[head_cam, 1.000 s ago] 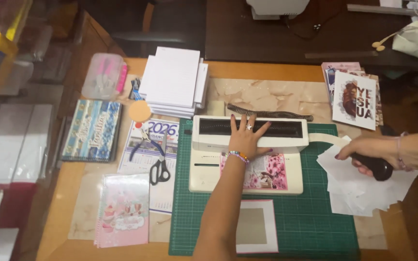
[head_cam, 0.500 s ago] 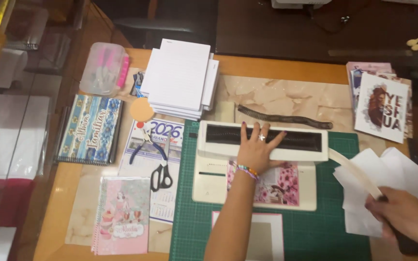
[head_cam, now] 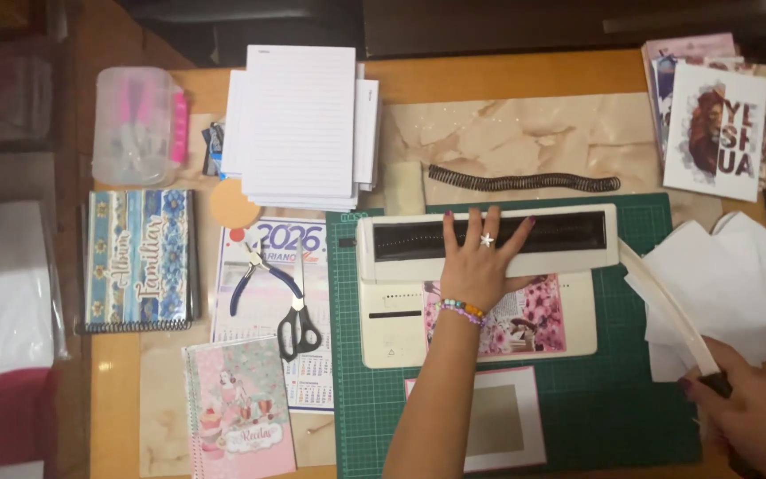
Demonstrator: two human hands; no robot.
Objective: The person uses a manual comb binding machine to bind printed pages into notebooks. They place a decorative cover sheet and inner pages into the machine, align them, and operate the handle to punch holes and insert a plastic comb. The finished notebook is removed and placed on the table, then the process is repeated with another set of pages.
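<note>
My right hand (head_cam: 751, 412) grips the lever handle (head_cam: 671, 306) at the near right; I'd pull it down smoothly. Farther in, my left hand (head_cam: 480, 262) lies spread flat on the binding machine (head_cam: 578, 302), steadying it on the green mat (head_cam: 622, 408)

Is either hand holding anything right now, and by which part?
The right hand grips the punch lever by its dark end. The left hand lies flat on the binding machine, holding nothing.
</note>
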